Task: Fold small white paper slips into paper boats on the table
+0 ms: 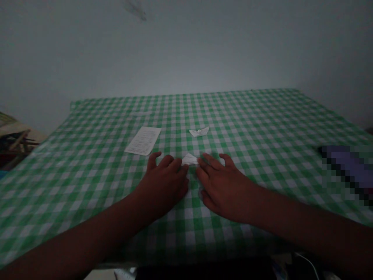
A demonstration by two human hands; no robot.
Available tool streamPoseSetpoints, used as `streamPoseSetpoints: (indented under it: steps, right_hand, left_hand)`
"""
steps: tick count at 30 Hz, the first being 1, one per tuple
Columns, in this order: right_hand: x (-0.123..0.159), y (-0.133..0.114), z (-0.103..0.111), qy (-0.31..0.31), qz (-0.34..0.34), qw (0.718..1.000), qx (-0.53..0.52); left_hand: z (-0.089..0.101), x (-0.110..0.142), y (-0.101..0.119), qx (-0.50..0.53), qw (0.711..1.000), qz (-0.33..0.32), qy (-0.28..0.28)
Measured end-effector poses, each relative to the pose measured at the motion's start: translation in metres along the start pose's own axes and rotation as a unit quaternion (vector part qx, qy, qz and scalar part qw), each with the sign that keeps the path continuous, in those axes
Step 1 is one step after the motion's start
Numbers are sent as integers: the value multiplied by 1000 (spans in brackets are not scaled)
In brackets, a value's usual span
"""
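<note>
Between my two hands lies a small folded piece of white paper (189,159), with a triangular peak pointing away from me and printed lines on it. My left hand (166,181) is closed at the paper's left end, fingers bent, little finger raised. At the right end my right hand (224,182) has its fingertips on the paper, slightly blurred. Both hands cover the paper's ends, and the exact grip of the thumbs is hard to see. Just beyond stands a folded paper boat (199,132). Left of it lies a flat sheet of printed paper (144,140).
A green and white checked cloth (250,120) covers the table. At the right edge is a dark, purplish object (349,167), blurred into blocks. A plain wall (186,46) rises behind the table. Beyond the left edge are unclear items (19,146) lower down.
</note>
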State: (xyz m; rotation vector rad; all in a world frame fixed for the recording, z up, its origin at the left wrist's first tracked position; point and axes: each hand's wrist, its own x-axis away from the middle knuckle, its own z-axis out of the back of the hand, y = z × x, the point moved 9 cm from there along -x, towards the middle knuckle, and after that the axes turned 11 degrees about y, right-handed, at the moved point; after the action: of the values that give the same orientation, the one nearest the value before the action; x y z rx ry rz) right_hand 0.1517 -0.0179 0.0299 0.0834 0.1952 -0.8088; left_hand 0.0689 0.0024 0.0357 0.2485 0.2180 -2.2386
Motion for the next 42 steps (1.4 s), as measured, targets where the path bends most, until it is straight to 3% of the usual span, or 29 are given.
streamPoseSetpoints:
  steps: [5,16,26,42]
  right_hand:
    - [0,2,0,1,-5,1000,-5]
    - [0,3,1,-7,-18,1000,5]
    - [-2,5,3,26,-15,999,15]
    - [-3,6,-1,37,-24,999,8]
  left_hand:
    - [-3,-2,-1,-13,1000,-11,25]
    - [-4,-4,-1,-33,999,-3,18]
    - [-6,-3,-1,-14,1000,-6,9]
    - [-5,-1,-4,26,998,2,-51]
